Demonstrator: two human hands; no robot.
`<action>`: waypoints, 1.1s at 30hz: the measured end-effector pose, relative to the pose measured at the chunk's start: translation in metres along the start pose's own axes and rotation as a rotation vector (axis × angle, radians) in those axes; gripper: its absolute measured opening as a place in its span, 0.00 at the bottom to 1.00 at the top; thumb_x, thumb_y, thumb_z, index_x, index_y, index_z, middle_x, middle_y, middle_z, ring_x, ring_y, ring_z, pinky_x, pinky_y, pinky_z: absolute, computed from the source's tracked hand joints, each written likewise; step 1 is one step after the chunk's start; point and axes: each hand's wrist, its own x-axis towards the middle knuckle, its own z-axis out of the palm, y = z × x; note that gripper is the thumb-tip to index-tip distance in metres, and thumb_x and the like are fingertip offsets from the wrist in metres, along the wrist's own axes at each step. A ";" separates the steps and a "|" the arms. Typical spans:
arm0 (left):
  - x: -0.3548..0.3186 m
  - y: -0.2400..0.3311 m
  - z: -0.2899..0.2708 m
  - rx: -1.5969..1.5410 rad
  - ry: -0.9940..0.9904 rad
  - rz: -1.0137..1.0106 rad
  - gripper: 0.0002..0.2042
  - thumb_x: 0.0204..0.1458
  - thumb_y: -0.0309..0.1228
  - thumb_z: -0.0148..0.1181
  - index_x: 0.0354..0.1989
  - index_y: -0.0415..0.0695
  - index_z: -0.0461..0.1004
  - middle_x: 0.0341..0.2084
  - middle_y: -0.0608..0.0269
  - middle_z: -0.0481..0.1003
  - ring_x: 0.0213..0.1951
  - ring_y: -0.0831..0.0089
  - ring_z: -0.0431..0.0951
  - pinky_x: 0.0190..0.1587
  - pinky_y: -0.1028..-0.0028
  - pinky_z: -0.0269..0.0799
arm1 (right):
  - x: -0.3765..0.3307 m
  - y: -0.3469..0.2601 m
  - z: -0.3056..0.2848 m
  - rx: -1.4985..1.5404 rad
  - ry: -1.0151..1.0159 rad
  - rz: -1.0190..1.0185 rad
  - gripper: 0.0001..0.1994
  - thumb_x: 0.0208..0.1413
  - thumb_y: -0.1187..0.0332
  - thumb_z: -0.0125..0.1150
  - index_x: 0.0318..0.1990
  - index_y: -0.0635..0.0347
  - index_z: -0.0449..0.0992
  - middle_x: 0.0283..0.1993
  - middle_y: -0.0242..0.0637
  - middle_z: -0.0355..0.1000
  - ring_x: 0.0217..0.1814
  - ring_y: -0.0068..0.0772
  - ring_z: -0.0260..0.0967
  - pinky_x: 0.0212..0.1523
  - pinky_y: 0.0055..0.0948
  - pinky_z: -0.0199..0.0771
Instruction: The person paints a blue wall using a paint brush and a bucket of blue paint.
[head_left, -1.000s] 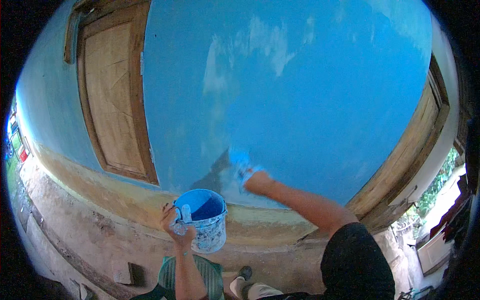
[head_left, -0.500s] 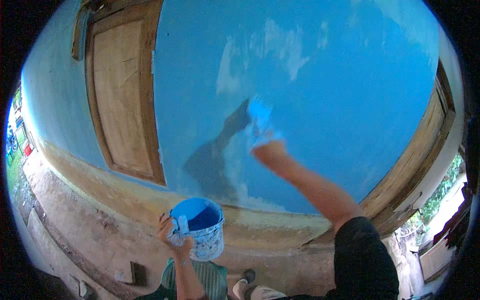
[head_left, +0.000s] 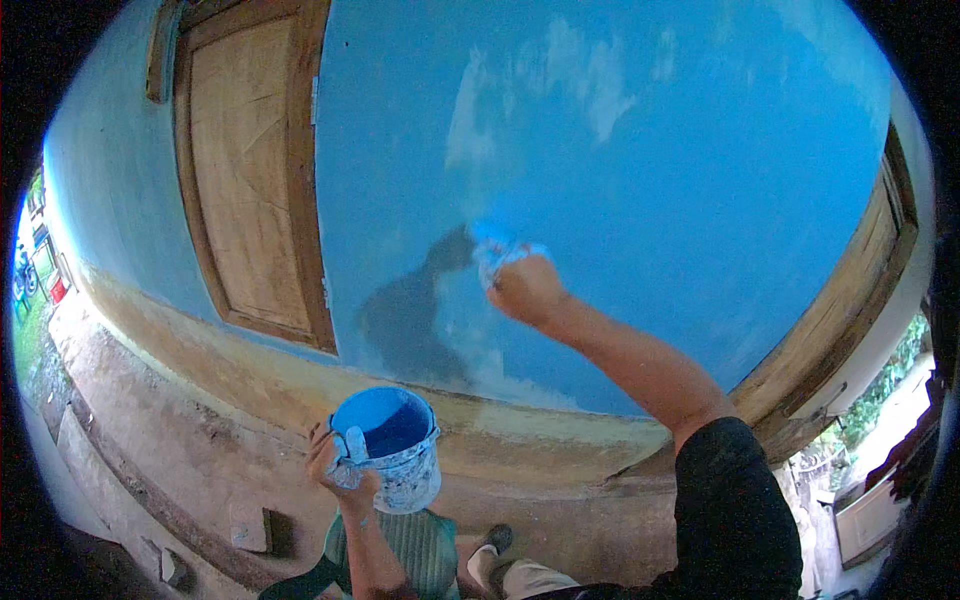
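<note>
Grips the bucket (head_left: 412, 490) by the left side of its rim with the left hand (head_left: 338, 472), with fingers bent in close, slightly spread from one another, against a paint-smeared pale piece (head_left: 355, 443) at the rim. Sets the thumb (head_left: 369, 486) lower, near the bucket's outer wall. Holds the bucket low, in front of the yellowish base (head_left: 540, 450) and above the green chair (head_left: 405, 548) in the view, with its mouth facing up and deep blue inside. Cannot make out whether bucket and chair touch.

Closes the right hand (head_left: 525, 288) on a light-blue brush (head_left: 491, 238), with fingers folded narrowly around its paint-coated handle. Cannot separate each finger, for blur and paint. Points the brush up and leftward at the blue wall (head_left: 660, 220), beside a dark shadow (head_left: 415, 315). Cannot be sure of contact between bristles and wall. Stretches the right forearm (head_left: 640, 350) out from a black sleeve (head_left: 735, 510). Faces the wall between a wooden door (head_left: 245, 170) at left and a wooden frame (head_left: 850, 285) at right.
</note>
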 end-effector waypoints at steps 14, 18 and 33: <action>0.003 0.023 -0.012 0.106 0.087 0.085 0.18 0.52 0.31 0.55 0.13 0.40 0.60 0.14 0.59 0.69 0.19 0.67 0.67 0.28 0.69 0.63 | -0.069 -0.070 0.135 0.252 -0.635 -0.116 0.15 0.47 0.65 0.52 0.40 0.64 0.74 0.41 0.56 0.73 0.35 0.53 0.74 0.37 0.51 0.74; 0.017 0.043 -0.012 0.054 0.269 0.235 0.19 0.53 0.33 0.56 0.14 0.40 0.60 0.14 0.59 0.69 0.19 0.67 0.67 0.27 0.70 0.62 | -0.038 -0.021 0.022 0.886 -0.385 0.187 0.13 0.41 0.70 0.53 0.37 0.55 0.78 0.31 0.44 0.75 0.30 0.41 0.73 0.33 0.41 0.72; 0.060 0.105 -0.035 -0.048 0.078 0.693 0.15 0.49 0.39 0.61 0.32 0.43 0.63 0.19 0.60 0.69 0.21 0.66 0.70 0.27 0.68 0.62 | 0.003 -0.095 -0.170 1.174 -0.371 -0.834 0.10 0.39 0.73 0.60 0.33 0.64 0.75 0.32 0.49 0.73 0.35 0.52 0.71 0.38 0.42 0.71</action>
